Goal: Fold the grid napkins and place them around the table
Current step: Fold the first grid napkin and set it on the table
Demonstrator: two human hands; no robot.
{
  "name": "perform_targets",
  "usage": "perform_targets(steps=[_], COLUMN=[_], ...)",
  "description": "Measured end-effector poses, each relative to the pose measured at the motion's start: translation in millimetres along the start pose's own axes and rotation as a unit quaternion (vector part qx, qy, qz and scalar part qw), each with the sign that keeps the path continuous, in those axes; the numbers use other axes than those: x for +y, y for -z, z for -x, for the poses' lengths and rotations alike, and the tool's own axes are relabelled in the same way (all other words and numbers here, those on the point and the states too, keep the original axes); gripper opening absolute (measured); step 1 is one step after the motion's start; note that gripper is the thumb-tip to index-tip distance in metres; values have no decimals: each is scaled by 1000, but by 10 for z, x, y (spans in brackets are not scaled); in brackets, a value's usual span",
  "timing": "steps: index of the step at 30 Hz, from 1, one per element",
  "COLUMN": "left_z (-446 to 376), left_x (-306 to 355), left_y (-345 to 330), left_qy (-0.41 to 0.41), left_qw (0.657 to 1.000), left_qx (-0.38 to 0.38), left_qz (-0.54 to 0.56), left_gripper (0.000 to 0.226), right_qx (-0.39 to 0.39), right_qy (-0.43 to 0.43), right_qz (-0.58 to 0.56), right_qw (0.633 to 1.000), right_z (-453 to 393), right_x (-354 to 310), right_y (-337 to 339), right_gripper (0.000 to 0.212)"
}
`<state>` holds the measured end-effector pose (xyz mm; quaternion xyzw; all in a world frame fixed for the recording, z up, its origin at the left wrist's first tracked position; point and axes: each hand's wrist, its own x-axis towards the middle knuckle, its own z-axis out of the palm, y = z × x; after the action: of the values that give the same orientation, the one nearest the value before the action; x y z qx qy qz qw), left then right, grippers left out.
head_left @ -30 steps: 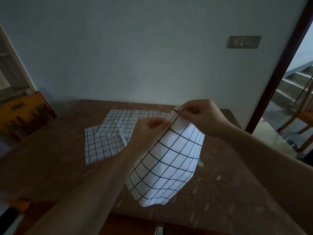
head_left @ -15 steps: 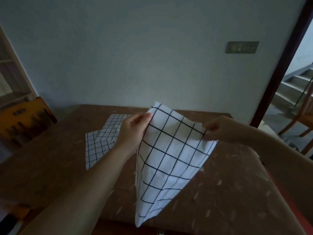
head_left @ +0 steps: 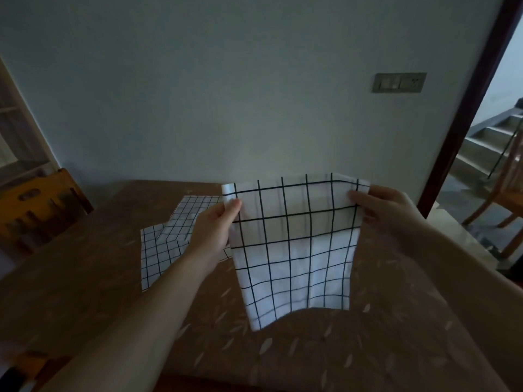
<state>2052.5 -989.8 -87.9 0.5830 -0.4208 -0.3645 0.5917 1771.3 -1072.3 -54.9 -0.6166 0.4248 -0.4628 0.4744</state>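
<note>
Above the table (head_left: 85,278), a grid napkin (head_left: 294,244) hangs spread between two bare hands. Left hand (head_left: 215,230) pinches the napkin's upper left corner, thumb on the near face, the other fingers hidden behind the cloth. Right hand (head_left: 385,207) pinches the upper right corner in like manner, thumb lying across the front of the cloth. Both grips are closed on the napkin; neither hand is slack.

Napkin: white with a dark line grid, top edge held roughly level and taut, lower part hanging free. Its bottom edge curves, longer at the lower left than in the middle. Whether the bottom edge touches the table cannot be told from this view. Vertical creases show faintly in the upper half.

Behind the left hand and forearm, more napkins (head_left: 167,244) of a finer grid lie flat on the table, overlapping one another; how many cannot be told. They sit toward the far left of the tabletop, well apart from the near edge.

Table surface: brown, covered with a cloth bearing a pale leaf pattern.

Surroundings: a wooden chair (head_left: 42,210) stands at the table's left side, its back against the table edge. A plain wall rises behind the table, with a switch plate (head_left: 400,82) mounted at upper right. A dark door frame (head_left: 464,103) runs down the right side; stairs (head_left: 492,142) show beyond it
</note>
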Motion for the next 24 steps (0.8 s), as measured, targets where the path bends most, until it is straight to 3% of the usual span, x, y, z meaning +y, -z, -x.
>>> perform_targets(steps=[9, 17, 24], left_z=[5, -6, -55], left_x=[-25, 8, 13], left_y=[-10, -30, -27], left_qy=[1, 4, 10], left_qw=[999, 995, 987], left_qx=[11, -25, -36], left_qz=[43, 94, 158], left_gripper=[24, 25, 28], right_qx=[19, 30, 49], right_qy=[10, -2, 6], right_qz=[-38, -80, -79], right_qw=[999, 996, 996], right_z=[11, 40, 55], right_x=[-100, -171, -224], right_y=[-62, -39, -36], right_gripper=[8, 23, 22])
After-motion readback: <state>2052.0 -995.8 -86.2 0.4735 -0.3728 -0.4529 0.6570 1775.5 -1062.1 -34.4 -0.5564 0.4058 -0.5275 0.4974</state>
